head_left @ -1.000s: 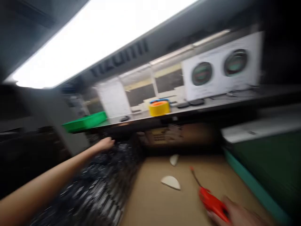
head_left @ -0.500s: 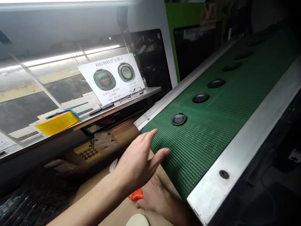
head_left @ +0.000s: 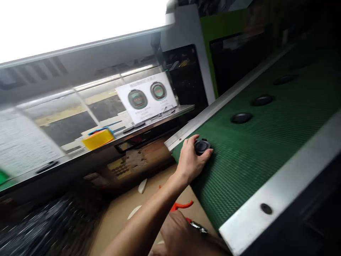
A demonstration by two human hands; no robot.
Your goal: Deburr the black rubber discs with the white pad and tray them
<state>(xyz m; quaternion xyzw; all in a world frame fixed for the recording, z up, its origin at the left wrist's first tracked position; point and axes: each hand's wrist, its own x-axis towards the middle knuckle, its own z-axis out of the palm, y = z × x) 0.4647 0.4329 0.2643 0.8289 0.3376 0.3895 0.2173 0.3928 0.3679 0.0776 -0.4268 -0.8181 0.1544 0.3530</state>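
My left hand (head_left: pixel 190 158) reaches onto the green conveyor belt (head_left: pixel 245 156), its fingers and thumb round the edges of a black round plastic cap (head_left: pixel 202 146) with a small tab on its rim. That cap still rests on or just above the belt. Lower down, partly behind my left forearm, my right hand (head_left: pixel 174 227) is closed on red-handled pliers (head_left: pixel 183 205). Their metal jaws point right and blur somewhat. Farther up the belt lie other black caps (head_left: pixel 241 117).
Metal rails (head_left: pixel 247 217) border the belt. Beneath its end is brown cardboard (head_left: pixel 114 209) with pale oval pieces (head_left: pixel 142 186). A ledge on the left bears a printed sign (head_left: pixel 147 97) and a yellow roll (head_left: pixel 98 138). Dark glossy plastic (head_left: pixel 39 224) fills the lower left.
My left hand has moved up and right onto the belt and closed round the nearest cap. More of the red-handled pliers shows by my right hand. The camera view has shifted.
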